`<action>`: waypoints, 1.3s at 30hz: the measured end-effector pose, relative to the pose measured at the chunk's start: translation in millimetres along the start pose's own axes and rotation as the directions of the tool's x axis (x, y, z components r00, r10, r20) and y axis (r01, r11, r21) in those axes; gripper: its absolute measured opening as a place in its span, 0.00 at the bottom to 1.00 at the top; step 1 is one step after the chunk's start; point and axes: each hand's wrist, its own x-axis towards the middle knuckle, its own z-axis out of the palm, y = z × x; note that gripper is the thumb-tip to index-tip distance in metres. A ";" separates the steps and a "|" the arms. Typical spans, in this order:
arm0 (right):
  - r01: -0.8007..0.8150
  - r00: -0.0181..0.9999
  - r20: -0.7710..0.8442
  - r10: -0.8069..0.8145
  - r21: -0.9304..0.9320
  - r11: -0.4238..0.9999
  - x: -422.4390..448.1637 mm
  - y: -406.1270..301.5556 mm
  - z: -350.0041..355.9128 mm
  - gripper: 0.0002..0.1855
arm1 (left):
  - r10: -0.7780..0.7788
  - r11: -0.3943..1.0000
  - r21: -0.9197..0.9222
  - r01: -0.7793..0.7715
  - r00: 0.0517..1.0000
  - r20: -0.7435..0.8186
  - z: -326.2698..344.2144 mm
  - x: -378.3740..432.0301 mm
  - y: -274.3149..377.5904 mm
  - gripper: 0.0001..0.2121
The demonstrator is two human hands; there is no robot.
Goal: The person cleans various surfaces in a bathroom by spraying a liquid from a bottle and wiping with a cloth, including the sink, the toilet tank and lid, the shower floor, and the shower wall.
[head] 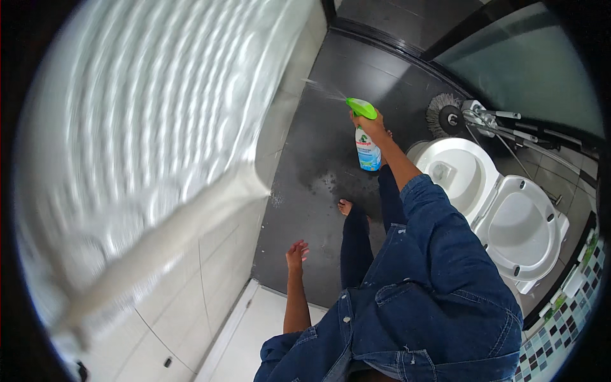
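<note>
My right hand (371,128) grips a spray bottle (367,152) by its neck, under the green trigger head (362,108). The bottle is upright, white above and blue below, and its label bears writing. A fine jet of liquid (327,90) leaves the nozzle towards the left, over the dark tiled floor (310,157). My left hand (297,253) hangs at my left side, holding nothing, its fingers loosely bent and apart. Wet patches (329,181) mark the floor near my bare feet (344,206).
To the right stands a white toilet (460,167), lid raised. Beyond it, a mop head (441,114) and several handles (520,133) lean by a frosted glass panel (520,71). A glossy ribbed white fixture (167,110) juts out on the left, close to the camera, above the tiled wall (191,281).
</note>
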 end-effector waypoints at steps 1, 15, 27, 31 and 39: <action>-0.030 0.999 -0.018 0.029 -0.099 0.995 12.4 0.3 -10.0 0.11 | -0.002 0.999 0.033 0.001 1.000 0.016 12.8 2.6 18.2 0.14; -0.202 0.971 -0.149 0.188 -0.080 0.976 140.5 -68.3 -116.9 0.14 | 0.038 0.972 0.227 -0.064 0.992 0.119 148.6 9.5 223.0 0.15; -0.062 0.962 -0.273 -0.010 -0.251 0.966 179.8 -106.9 -119.9 0.25 | -0.032 0.954 0.299 -0.018 0.986 0.163 183.1 61.3 308.5 0.16; -0.100 0.961 -0.273 0.047 -0.185 0.978 226.6 -123.1 -149.0 0.38 | 0.026 0.959 0.269 -0.090 0.972 0.232 215.8 89.1 376.5 0.17; 0.309 0.916 -0.114 -0.385 -0.410 0.858 309.8 -153.7 -203.9 0.31 | 0.213 0.914 0.267 -0.306 0.920 0.328 271.5 98.7 490.7 0.17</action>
